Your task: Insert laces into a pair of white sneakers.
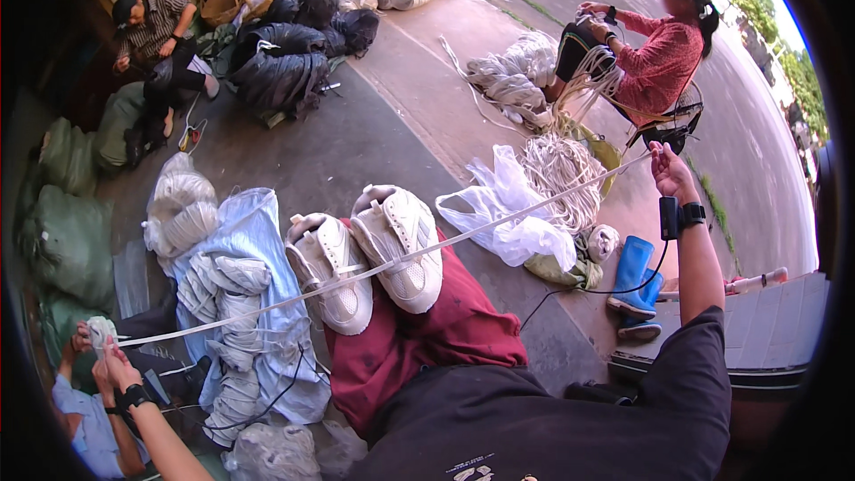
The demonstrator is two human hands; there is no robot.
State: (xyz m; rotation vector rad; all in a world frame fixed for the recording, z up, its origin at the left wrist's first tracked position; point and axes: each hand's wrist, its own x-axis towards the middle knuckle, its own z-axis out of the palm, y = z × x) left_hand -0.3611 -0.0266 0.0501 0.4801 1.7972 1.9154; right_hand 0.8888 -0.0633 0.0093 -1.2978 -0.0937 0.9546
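fingers of right hand (670,171) pinched shut on the white flat cord (419,252), arm raised and extended to the right, wrist strapped with a black device wired back toward the body. fingers of left hand (114,363) closed around the small wound ball of cord (99,330) at lower left, another person's hand just beside it, contact between the two not clear. cord stretched nearly straight between both hands, running diagonally across the lap, over the white sneakers (370,254) and the dark red trousers (427,330); tension apparently kept so the length lies flat and untwisted for winding onto the ball. feet propped up, cord passing above them without sagging. just left of the legs, a pale blue cloth (254,232) carrying bundles of white cord (227,303), within reach of the left hand. right of the feet, clear plastic bags (503,214) and a loose heap of white cord (561,174) on the concrete floor (374,138), with blue rubber boots (631,276) near the right forearm. farther out, a seated person in a red top (655,58) handling cord, a second seated person in a striped shirt (151,27) at upper left, black sacks (285,62) and green sacks (67,232) along the edge.
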